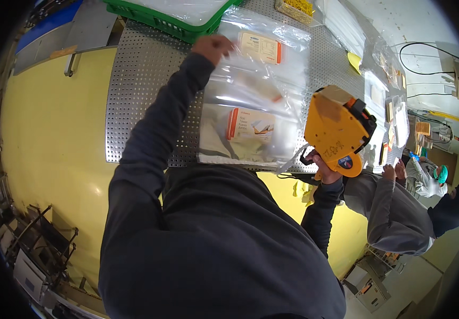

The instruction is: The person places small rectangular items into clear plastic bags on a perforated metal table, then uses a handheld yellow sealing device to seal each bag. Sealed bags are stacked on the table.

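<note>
My right hand [323, 169] is wrapped round the grip of a yellow label gun [330, 122] with black and orange parts, held above the table's near edge. A thin pale strip hangs beside it. My left hand [213, 49], smeared by motion, is over the left edge of the clear plastic bags, close to a green crate; its fingers do not show clearly. Flat on the table, the clear bags [216, 130] overlap. Through the plastic show a white and orange card [251, 125] nearer me and a cream label with an orange edge [261, 48] farther off.
The perforated metal table [134, 111] runs away to the right. Green crate [157, 18] stands at its far left, and a tray of yellow bits [296, 10] at the back. Co-workers, one in a grey top [394, 212], are at the right. Yellow floor [54, 133] lies left.
</note>
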A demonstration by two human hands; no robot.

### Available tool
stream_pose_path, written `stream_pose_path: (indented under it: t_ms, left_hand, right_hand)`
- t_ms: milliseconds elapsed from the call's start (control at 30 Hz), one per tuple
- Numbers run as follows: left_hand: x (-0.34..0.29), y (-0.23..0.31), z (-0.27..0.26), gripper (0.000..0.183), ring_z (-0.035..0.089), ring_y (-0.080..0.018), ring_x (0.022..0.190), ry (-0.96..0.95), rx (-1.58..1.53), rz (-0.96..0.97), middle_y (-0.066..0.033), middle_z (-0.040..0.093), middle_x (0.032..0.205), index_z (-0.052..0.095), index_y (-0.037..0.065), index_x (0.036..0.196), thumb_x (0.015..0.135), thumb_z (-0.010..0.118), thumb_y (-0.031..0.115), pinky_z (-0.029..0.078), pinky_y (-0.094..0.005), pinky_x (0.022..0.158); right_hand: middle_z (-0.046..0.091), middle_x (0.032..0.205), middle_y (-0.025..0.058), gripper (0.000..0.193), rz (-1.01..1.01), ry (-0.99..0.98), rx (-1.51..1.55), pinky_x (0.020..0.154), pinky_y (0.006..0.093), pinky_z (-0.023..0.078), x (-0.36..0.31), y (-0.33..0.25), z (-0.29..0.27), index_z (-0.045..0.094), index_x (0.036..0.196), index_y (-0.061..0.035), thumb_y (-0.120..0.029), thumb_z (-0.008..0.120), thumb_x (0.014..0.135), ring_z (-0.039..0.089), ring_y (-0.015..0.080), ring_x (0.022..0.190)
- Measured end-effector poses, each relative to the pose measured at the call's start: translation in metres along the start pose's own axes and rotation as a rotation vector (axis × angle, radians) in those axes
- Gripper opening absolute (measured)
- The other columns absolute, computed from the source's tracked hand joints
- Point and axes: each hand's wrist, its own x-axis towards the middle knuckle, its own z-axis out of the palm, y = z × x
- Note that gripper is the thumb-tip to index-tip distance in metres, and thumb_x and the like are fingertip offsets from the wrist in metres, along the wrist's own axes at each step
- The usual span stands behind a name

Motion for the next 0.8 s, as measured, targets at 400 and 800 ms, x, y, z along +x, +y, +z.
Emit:
stream_pose_path:
  t_ms: [400, 800]
  left_hand:
    - [-0.204, -0.028, 0.027, 0.058, 0.032, -0.0304, 0.132, -0.261, 0.720, 0.340, -0.0157, 0.036, 0.141, 0.046, 0.013, 0.131, 0.078, 0.065, 0.025, 0.025, -0.0443, 0.107]
    - [-0.213, -0.043, 0.026, 0.050, 0.031, -0.0269, 0.134, -0.326, 0.828, 0.340, -0.0138, 0.034, 0.143, 0.054, 0.021, 0.124, 0.076, 0.066, 0.027, 0.023, -0.0444, 0.109]
  right_hand:
    - [0.066, 0.091, 0.0107, 0.036, -0.299, -0.435, -0.946, 0.072, 0.0351, 0.049, 0.012, 0.007, 0.007, 0.065, 0.095, -0.0065, -0.030, 0.077, 0.072, 0.062, 0.0277, 0.080]
    - [0.067, 0.089, 0.0164, 0.038, 0.130, -0.549, -1.035, 0.075, 0.0385, 0.051, 0.045, -0.008, 0.001, 0.067, 0.098, -0.0075, -0.035, 0.074, 0.072, 0.064, 0.0318, 0.083]
